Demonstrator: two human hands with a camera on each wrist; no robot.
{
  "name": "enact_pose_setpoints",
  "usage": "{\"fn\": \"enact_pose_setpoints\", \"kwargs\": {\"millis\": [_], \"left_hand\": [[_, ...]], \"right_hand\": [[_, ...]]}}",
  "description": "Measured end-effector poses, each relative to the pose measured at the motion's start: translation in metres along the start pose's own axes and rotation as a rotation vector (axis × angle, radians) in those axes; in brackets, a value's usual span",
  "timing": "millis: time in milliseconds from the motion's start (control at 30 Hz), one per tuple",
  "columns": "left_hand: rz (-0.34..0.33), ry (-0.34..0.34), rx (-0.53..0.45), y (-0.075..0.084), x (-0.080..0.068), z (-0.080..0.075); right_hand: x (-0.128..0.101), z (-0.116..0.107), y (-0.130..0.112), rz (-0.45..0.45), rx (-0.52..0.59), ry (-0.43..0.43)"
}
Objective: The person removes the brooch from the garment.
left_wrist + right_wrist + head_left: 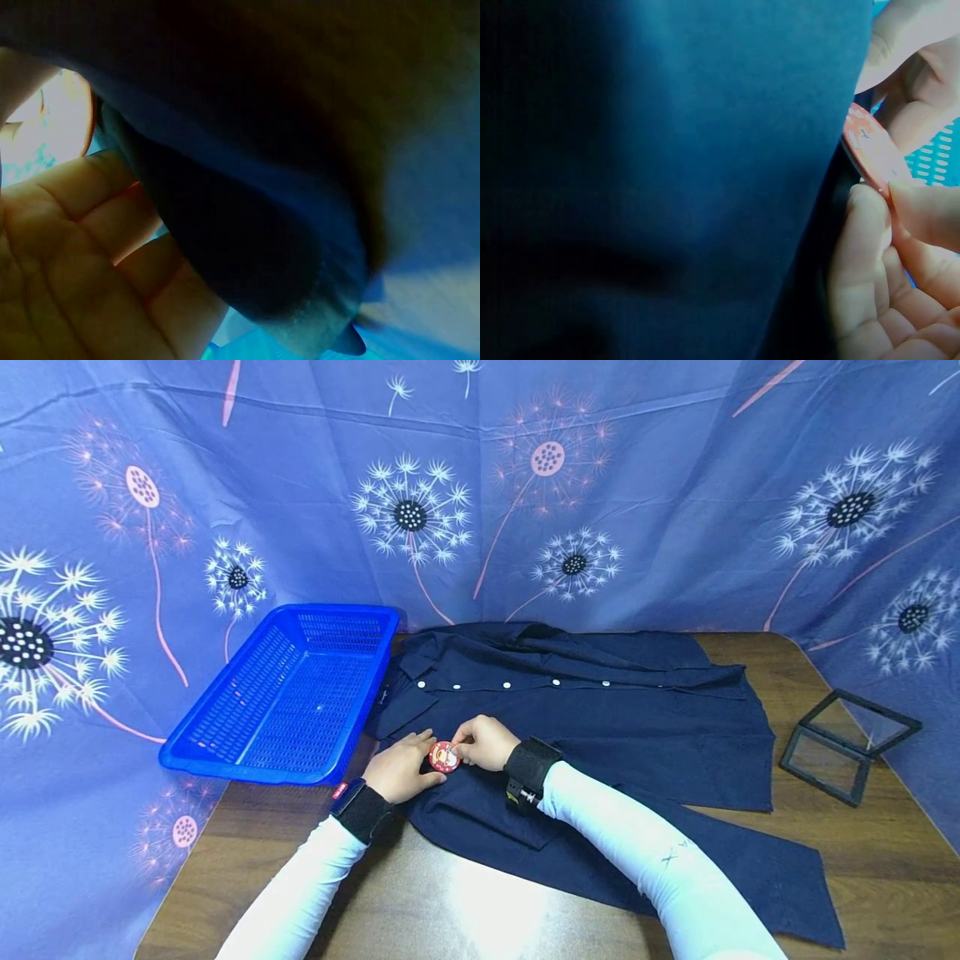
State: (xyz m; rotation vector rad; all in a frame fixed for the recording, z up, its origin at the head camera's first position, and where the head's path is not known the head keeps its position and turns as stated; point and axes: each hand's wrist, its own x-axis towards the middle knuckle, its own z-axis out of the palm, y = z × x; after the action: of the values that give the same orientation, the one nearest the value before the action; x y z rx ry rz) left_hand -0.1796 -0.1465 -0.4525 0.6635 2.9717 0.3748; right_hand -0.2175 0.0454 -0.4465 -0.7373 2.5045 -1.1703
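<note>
A round red badge with a cartoon print lies against the dark navy shirt, near its collar end. My right hand pinches the badge's rim between thumb and index finger, seen close up in the right wrist view, where the badge stands tilted beside the cloth. My left hand rests on the shirt at the badge's other side, fingers fairly straight, thumb near its lower edge. The left wrist view shows the palm with fingertips against dark cloth. The badge's back is hidden.
A blue plastic basket stands at the left, close to my left hand. On the right, a black folding frame with clear panes stands on the wooden table. A patterned blue cloth hangs behind.
</note>
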Motion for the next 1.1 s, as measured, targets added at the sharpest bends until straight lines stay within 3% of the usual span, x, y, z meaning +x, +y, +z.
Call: {"fn": "enact_pose_setpoints", "kwargs": {"millis": [400, 1100], "left_hand": [[-0.032, -0.03, 0.027, -0.0028, 0.0012, 0.0006], [-0.025, -0.064, 0.046, -0.0044, 0.0015, -0.0018]], "right_hand": [[-0.0002, -0.0009, -0.0011, 0.031, 0.043, -0.032], [-0.0013, -0.0044, 0.0013, 0.06, 0.194, -0.071]]}}
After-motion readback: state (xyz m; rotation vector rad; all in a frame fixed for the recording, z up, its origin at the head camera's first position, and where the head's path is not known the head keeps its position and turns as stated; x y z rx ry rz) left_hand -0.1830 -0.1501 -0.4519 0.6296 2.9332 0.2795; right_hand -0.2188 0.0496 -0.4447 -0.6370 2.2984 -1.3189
